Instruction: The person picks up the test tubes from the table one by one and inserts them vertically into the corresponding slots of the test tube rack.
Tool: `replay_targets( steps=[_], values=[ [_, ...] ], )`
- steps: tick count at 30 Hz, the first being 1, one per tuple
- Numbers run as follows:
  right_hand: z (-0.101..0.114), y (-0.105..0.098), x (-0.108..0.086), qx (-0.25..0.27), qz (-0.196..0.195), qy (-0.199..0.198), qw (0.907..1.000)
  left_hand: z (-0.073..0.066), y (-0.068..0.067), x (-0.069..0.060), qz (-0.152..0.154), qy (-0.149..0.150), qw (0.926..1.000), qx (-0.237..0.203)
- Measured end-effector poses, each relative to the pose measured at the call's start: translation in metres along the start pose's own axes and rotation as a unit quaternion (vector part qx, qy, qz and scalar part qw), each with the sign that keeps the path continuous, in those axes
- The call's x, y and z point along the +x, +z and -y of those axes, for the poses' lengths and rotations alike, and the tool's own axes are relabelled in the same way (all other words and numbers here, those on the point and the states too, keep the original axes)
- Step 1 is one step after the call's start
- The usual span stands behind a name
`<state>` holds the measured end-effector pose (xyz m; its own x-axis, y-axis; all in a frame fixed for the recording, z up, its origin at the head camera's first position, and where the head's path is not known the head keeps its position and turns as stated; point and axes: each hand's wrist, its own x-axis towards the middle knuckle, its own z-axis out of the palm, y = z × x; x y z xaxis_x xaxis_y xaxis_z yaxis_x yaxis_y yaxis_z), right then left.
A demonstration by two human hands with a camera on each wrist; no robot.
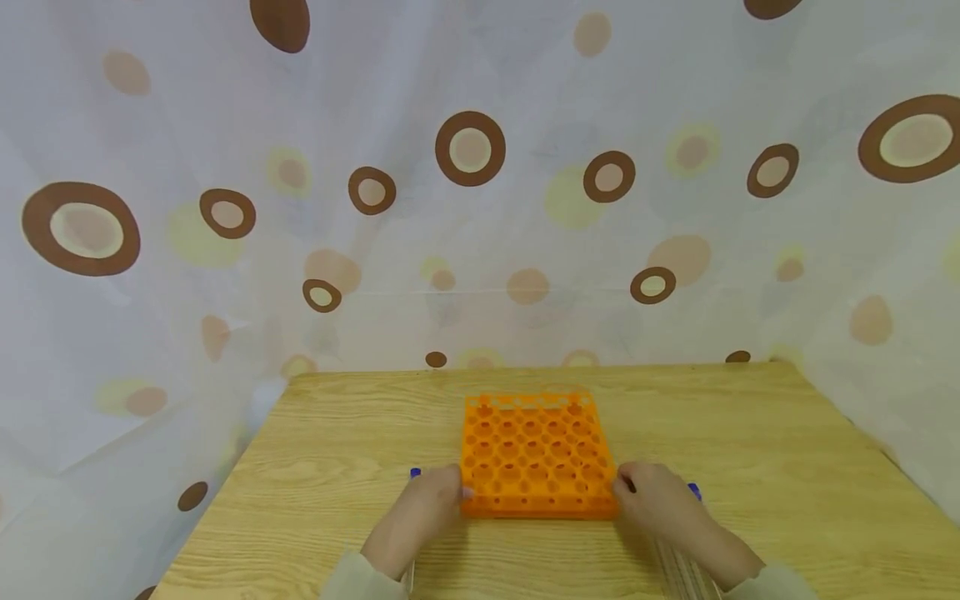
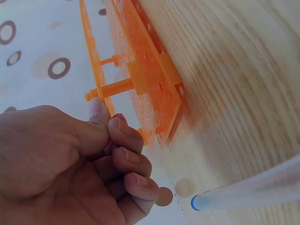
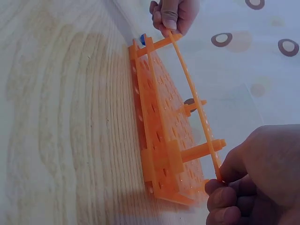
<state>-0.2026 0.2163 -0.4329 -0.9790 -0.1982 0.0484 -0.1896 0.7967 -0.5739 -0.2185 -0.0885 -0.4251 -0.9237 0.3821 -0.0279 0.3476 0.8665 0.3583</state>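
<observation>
An orange test tube rack (image 1: 540,467) stands on the table, its tiers pierced by rows of round holes. At its near left corner, my left hand (image 1: 427,504) pinches the edge of the top plate (image 2: 93,56) between thumb and fingers. My right hand (image 1: 663,500) pinches that same plate at the opposite side, as the right wrist view shows. Orange posts (image 3: 199,151) join the top plate to the lower tiers, and their ends poke out above it. In the right wrist view, part of my left hand (image 3: 176,16) appears at the far end.
Beside my left forearm lies a clear tube (image 2: 253,187) with a blue cap (image 1: 415,472). Several clear tubes (image 1: 682,575), one blue cap (image 1: 694,490) showing, lie partly under my right forearm. A dotted curtain (image 1: 480,233) hangs behind the wooden table (image 1: 337,433).
</observation>
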Motion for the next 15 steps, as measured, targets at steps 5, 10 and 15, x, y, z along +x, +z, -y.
replay_targets(
  steps=[5, 10, 15],
  values=[
    [0.001, 0.001, -0.012, -0.026, -0.014, 0.006, 0.9996, -0.002, 0.002, -0.009, -0.028, 0.042, 0.9973, 0.053],
    [0.002, 0.004, -0.023, -0.062, -0.001, 0.056, 0.9965, -0.005, 0.005, -0.019, 0.003, 0.035, 0.9988, 0.034],
    [0.003, 0.005, -0.033, -0.087, 0.005, 0.063, 0.9942, -0.006, 0.009, -0.029, 0.009, 0.035, 0.9993, 0.005]
  ],
)
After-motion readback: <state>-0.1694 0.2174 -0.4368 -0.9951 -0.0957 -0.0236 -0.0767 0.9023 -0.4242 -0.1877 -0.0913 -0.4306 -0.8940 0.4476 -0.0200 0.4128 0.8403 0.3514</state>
